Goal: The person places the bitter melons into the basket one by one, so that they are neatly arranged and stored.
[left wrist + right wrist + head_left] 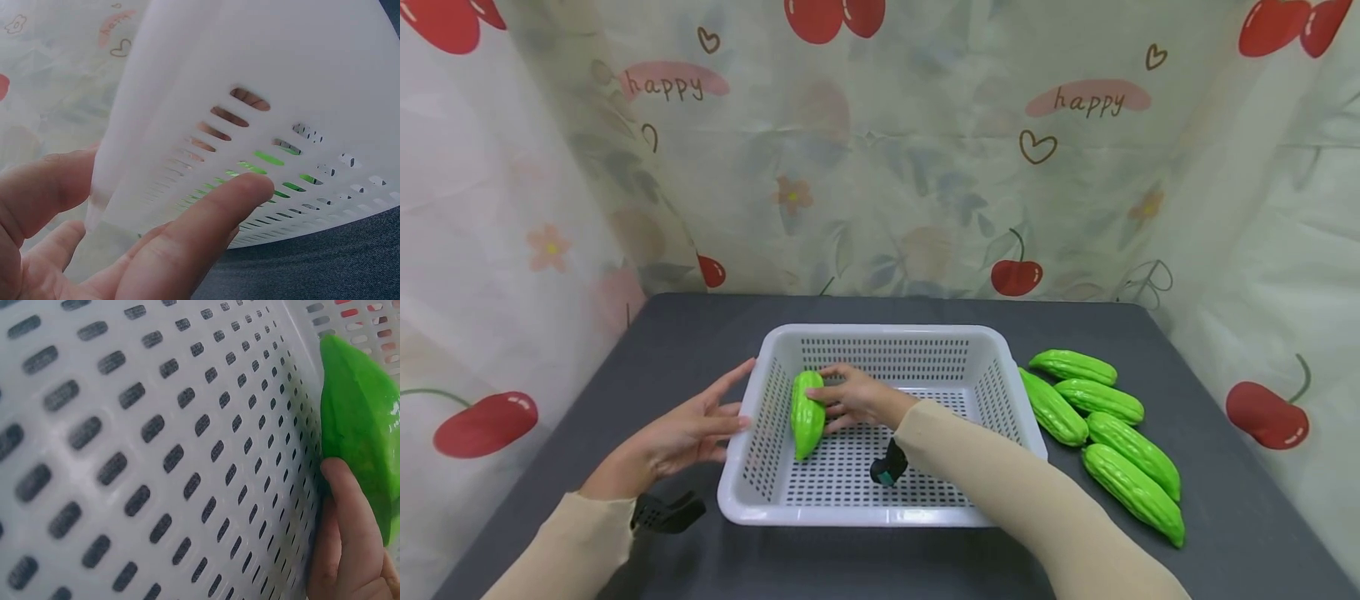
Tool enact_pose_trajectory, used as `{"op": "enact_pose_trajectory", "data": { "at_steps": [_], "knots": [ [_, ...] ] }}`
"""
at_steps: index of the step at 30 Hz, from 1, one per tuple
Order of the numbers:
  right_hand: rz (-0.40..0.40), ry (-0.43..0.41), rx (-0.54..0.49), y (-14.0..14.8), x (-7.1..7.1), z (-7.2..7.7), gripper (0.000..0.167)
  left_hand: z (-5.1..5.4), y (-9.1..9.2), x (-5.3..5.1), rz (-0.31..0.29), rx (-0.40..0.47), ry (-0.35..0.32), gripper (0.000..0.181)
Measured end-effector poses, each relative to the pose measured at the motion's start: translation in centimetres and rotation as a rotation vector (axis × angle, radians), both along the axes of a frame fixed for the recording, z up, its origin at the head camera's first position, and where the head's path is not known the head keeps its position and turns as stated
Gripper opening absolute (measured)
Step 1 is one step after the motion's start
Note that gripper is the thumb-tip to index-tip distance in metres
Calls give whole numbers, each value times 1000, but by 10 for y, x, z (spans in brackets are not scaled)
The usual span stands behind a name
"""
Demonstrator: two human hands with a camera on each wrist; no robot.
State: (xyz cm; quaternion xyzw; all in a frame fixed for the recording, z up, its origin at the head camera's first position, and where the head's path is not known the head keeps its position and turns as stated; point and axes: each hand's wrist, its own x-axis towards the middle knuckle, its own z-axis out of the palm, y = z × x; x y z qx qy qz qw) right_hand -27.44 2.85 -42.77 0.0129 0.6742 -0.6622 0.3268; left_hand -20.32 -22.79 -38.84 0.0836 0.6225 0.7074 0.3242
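Observation:
A white perforated plastic basket (880, 517) stands on the dark table. Inside it, near the left wall, is a bright green ridged bitter melon (807, 417), lying lengthwise toward me. My right hand (853, 396) reaches in from the right and holds this melon, one finger across its top; the right wrist view shows a finger (350, 506) against its side. At the basket's left end, my left hand (688, 429) touches the rim and outer wall with extended fingers. In the left wrist view its thumb (212, 219) lies along the slotted wall, with green showing through the slots.
Several more bitter melons (1131, 492) lie on the table just right of the basket, one (1052, 406) close against its right wall. Behind and at both sides of the table (700, 333) hangs a cherry-printed curtain (880, 208).

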Motion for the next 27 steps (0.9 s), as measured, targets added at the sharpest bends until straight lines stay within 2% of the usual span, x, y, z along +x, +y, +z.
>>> {"op": "enact_pose_trajectory", "data": {
  "at_steps": [9, 19, 27],
  "knots": [
    [19, 17, -1, -1, 4, 2, 53, 1, 0, 0, -13, 16, -12, 94],
    [19, 79, 155, -3, 7, 4, 52, 2, 0, 1, -7, 9, -11, 94],
    [21, 109, 200, -4, 7, 6, 51, 2, 1, 1, 0, 1, -10, 94]
  ]
}}
